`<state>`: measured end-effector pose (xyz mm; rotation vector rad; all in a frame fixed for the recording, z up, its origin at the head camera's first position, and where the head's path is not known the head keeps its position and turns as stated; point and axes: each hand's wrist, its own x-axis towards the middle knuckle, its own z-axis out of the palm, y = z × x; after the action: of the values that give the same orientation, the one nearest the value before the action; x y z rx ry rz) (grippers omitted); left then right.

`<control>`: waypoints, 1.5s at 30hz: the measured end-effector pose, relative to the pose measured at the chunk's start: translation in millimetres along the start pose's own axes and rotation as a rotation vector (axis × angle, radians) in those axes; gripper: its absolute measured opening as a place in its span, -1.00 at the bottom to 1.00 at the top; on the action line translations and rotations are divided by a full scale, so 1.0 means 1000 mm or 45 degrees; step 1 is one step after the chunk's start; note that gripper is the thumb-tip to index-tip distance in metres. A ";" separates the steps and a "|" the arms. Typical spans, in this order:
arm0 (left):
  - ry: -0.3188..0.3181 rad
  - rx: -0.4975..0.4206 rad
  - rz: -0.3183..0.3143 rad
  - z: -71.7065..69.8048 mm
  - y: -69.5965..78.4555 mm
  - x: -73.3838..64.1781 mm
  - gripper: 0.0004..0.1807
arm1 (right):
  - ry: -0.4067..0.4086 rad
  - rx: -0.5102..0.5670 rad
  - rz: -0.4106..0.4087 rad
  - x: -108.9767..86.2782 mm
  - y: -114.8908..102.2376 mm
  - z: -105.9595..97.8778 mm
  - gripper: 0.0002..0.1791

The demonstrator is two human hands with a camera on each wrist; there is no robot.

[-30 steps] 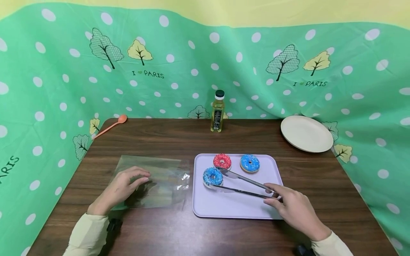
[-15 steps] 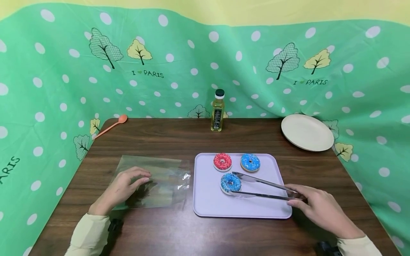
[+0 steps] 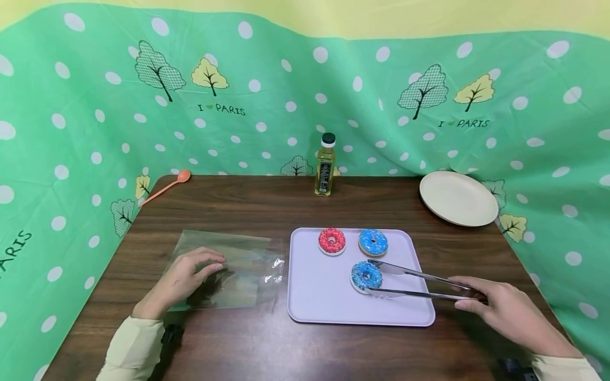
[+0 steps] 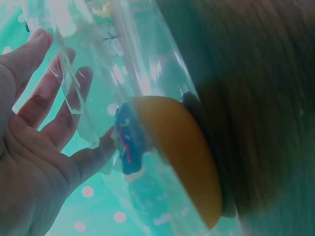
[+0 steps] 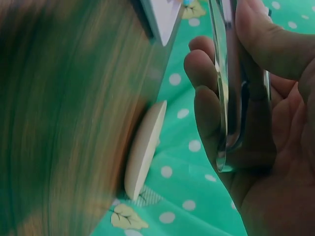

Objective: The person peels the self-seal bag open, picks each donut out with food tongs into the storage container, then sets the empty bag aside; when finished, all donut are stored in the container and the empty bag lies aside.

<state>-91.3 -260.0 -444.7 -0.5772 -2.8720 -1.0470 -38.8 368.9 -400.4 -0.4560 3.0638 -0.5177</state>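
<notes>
My right hand (image 3: 500,312) holds a pair of metal tongs (image 3: 429,275) by the closed end, its fingers curled round them in the right wrist view. Between the tong tips is a blue-iced donut (image 3: 359,270) with a white base, over the lilac tray (image 3: 305,301). Behind it on that tray are a red donut (image 3: 326,242) and another blue donut (image 3: 369,237). My left hand (image 3: 183,278) lies with relaxed fingers over a clear plastic bag (image 3: 233,293). In the left wrist view a sprinkled blue donut (image 4: 182,152) shows through clear plastic near a fingertip; the head view hides it.
A bottle of yellow liquid (image 3: 325,169) stands at the table's back edge. The cream plate (image 3: 458,198) sits at the back right corner, an orange spoon (image 3: 167,186) at the back left. A green patterned cloth (image 3: 267,69) hangs behind the brown table (image 3: 238,344).
My right hand has drawn the tongs and the blue donut to the right, away from beside the red donut to the middle of the tray. The left hand stays put.
</notes>
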 end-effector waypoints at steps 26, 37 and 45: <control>0.006 0.024 0.004 0.000 0.001 0.000 -0.82 | -0.161 0.084 0.099 -0.013 0.025 -0.015 -0.48; 0.001 0.028 -0.004 -0.002 0.002 0.000 -0.81 | -0.095 0.154 0.090 -0.014 0.024 -0.023 -0.49; -0.003 0.021 0.003 -0.003 0.002 0.000 -0.80 | 0.091 -0.020 0.003 -0.001 0.002 -0.023 -0.61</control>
<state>-91.2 -260.2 -441.3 -0.5811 -2.8783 -1.0215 -39.9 378.7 -379.5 -0.4444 3.1378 -0.5220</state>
